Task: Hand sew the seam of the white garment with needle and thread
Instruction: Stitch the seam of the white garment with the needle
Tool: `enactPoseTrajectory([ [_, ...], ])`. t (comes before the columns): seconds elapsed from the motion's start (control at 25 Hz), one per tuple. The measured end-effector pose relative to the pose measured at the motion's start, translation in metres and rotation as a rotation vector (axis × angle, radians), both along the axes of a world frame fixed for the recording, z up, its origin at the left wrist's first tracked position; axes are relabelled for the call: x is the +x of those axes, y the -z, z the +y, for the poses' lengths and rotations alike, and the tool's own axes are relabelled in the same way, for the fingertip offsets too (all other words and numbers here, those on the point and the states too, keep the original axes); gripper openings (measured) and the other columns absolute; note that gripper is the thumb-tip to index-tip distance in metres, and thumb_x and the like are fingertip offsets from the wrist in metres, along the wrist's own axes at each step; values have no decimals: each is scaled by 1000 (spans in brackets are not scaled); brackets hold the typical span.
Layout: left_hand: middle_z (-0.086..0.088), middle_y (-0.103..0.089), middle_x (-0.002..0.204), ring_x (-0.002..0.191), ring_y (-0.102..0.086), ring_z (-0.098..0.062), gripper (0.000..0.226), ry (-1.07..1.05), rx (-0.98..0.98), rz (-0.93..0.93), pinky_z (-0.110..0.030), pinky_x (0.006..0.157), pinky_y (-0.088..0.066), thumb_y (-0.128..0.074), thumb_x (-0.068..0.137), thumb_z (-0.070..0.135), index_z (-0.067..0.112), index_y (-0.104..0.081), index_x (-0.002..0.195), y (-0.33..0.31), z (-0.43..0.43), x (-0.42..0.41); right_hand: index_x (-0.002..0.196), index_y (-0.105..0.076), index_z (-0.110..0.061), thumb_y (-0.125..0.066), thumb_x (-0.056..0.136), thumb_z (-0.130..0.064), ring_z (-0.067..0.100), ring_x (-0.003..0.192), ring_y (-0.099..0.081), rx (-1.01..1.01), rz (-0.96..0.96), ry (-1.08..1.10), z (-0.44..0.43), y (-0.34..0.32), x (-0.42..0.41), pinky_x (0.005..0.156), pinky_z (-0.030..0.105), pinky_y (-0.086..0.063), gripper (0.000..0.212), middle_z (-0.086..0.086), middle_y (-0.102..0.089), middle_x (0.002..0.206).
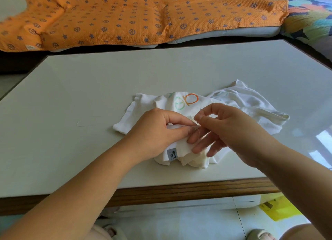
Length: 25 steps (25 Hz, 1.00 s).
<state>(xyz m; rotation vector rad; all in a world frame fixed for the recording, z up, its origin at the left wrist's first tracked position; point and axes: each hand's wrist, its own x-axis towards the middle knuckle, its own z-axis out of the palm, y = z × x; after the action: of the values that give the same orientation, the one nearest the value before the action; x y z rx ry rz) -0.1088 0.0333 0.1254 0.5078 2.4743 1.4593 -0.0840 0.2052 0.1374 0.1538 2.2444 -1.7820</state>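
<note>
A crumpled white garment with orange and green letters and a small grey label lies on the pale table. My left hand grips a folded edge of the garment between thumb and fingers. My right hand pinches a thin needle between thumb and forefinger just above that fold, close to my left fingertips. A fine thread is barely visible at the needle.
A loose loop of thread lies on the table to the left of the garment. An orange patterned blanket covers a sofa behind the table. The wooden table edge runs near me; a yellow object lies on the floor.
</note>
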Motion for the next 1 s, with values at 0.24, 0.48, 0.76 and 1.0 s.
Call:
enactPoseTrajectory([
  [0.24, 26, -73, 86, 86, -65, 11, 11, -21, 21, -89, -3, 76, -46, -70, 87, 26, 36, -75, 87, -1, -2, -4, 84, -65, -18, -63, 92, -21, 7, 63, -60, 81, 240, 239, 24, -2, -20, 58, 20, -43, 9, -4, -73, 83],
  [0.48, 13, -76, 95, 98, -68, -1, 11, 2, 99, -218, -23, 96, -48, -71, 86, 24, 26, -78, 94, -1, -5, -6, 79, -52, -5, -42, 99, -4, 31, 84, -74, -836, -24, 294, 39, -7, -32, 63, 29, -60, 22, 18, -72, 80],
  [0.76, 4, -77, 93, 95, -69, -7, 9, 0, 140, -306, -28, 96, -49, -71, 85, 22, 23, -79, 88, -2, -8, -7, 94, -54, -16, -49, 100, -17, 19, 89, -73, -163, 303, 585, 60, 13, -52, 90, 36, -56, 8, 7, -75, 82],
  [1.0, 7, -76, 89, 90, -68, -4, 11, -8, 190, -361, -28, 96, -47, -71, 83, 18, 24, -79, 82, -5, -11, -8, 101, -49, -22, -44, 100, -26, -3, 77, -58, 463, 434, 517, 66, 20, -53, 61, 16, -37, 7, -17, -67, 79],
])
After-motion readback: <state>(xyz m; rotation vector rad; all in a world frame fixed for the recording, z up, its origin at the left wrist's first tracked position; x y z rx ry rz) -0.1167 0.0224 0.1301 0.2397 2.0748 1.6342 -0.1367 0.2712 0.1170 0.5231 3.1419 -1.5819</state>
